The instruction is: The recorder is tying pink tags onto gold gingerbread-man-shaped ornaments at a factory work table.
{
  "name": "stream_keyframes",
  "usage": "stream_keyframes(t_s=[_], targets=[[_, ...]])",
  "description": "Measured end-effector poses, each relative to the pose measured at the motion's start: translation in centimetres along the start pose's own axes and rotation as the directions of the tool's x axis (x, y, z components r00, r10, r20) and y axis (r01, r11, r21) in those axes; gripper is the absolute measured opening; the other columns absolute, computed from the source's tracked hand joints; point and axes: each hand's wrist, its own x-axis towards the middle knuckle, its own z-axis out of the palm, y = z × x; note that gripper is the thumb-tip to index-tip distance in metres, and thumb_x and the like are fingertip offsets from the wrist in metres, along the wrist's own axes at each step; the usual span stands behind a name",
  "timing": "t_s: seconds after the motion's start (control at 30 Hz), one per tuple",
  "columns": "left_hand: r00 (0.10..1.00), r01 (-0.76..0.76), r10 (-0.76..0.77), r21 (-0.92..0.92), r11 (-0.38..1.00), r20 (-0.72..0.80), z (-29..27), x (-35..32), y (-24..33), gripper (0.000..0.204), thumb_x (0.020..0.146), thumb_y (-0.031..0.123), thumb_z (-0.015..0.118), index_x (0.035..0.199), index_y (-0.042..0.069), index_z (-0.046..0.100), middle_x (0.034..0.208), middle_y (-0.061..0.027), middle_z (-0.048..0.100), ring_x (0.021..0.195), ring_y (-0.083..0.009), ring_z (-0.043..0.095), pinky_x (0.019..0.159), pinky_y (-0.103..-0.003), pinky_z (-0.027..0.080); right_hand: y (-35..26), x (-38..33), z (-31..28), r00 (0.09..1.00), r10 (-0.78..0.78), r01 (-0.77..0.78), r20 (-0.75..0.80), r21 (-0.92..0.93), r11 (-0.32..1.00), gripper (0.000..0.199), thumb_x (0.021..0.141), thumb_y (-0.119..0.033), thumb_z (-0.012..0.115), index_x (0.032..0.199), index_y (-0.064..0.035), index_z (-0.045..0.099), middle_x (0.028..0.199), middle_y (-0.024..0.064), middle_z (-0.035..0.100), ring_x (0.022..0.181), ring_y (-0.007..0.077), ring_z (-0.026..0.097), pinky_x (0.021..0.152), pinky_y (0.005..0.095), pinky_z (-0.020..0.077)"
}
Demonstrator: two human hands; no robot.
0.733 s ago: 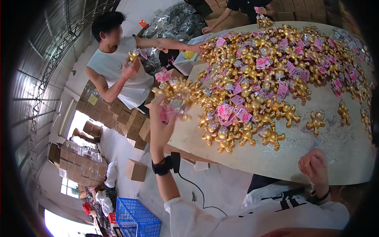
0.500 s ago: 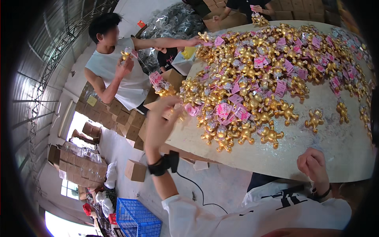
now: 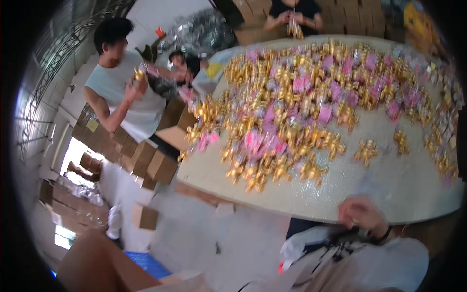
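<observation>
Apparently tilted, the head-worn fisheye looks down across the nearby table [image 3: 292, 198].

Gold figurines [image 3: 311, 171]; pink tags [image 3: 325, 114]; pale table [image 3: 331, 194]; blue crate [image 3: 143, 263].

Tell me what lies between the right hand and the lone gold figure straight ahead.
In the head view, only tabletop shows between the right hand and that gold figure, with a blurred pale patch I can't identify.

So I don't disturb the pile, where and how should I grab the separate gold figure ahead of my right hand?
Probably pinch the gold figure by its middle from above, right hand coming from the near side: it appears to lie flat, limbs spread, with tabletop between it and the pile.
</observation>
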Motion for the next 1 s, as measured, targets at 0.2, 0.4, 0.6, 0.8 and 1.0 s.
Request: stream_keyframes(t_s=[0.2,0.4,0.6,0.8,1.0], targets=[[0.996,0.004,-0.008,-0.04,0.999,-0.093,2.6,-1.1,-1.4,0.026,0.086,0.016,0.053,0.105,-0.002,0.054,0.104,-0.0144,0.061,0.096,-0.0255,0.058,0.084,-0.035,0.045,-1.2,0.6,-1.9,0.947,0.245,-0.144,0.208,-0.408,0.902,0.021,0.092,-0.02,0.048,0.097,-0.0056,0.062,0.079,0.005,0.061,0.072,0.0123,0.058,0.069,0.0261,0.0467],[0.992,0.025,-0.027,-0.021,0.999,-0.122,2.0,-2.7,-1.6,0.03,0.087,0.019,0.052,0.11,-0.002,0.052,0.104,-0.0153,0.06,0.096,-0.0256,0.057,0.085,-0.036,0.044,-2.4,3.3,-8.5,0.97,0.103,0.142,0.22,-0.856,0.497,0.019,0.085,-0.019,0.055,0.097,-0.0051,0.06,0.093,0.0121,0.06,0.087,0.0281,0.055,0.081,0.0355,0.0433],[0.988,-0.005,0.0,-0.032,0.999,-0.155,2.7,-2.6,-1.9,0.035,0.088,0.021,0.051,0.114,-0.002,0.049,0.103,-0.0162,0.06,0.096,-0.0258,0.057,0.086,-0.037,0.044,1.3,5.2,-16.8,0.964,-0.201,-0.147,-0.174,-0.979,0.144,0.037,0.077,-0.029,0.065,0.106,-0.0064,0.058,0.107,0.0138,0.055,0.102,0.033,0.047,0.087,0.042,0.0385],[0.946,-0.133,0.12,-0.021,0.991,-0.3,2.3,-5.1,-1.7,0.039,0.089,0.024,0.051,0.118,-0.002,0.046,0.103,-0.0171,0.06,0.096,-0.0259,0.057,0.088,-0.038,0.044,3.9,6.3,-18.5,0.987,-0.113,-0.104,-0.115,-0.99,0.099,0.04,0.072,-0.036,0.066,0.102,-0.0101,0.059,0.103,0.0122,0.054,0.105,0.0311,0.044,0.09,0.0446,0.0313],[0.705,-0.155,0.001,-0.153,0.976,-0.709,6.8,-12.6,-4.5,0.044,0.09,0.027,0.05,0.122,-0.002,0.044,0.103,-0.018,0.059,0.096,-0.0261,0.057,0.089,-0.039,0.043,3.5,6.2,-17.2,0.982,-0.108,-0.143,-0.156,-0.983,0.119,0.036,0.068,-0.037,0.07,0.091,-0.0103,0.062,0.096,0.0086,0.054,0.098,0.028,0.044,0.087,0.0422,0.03]])
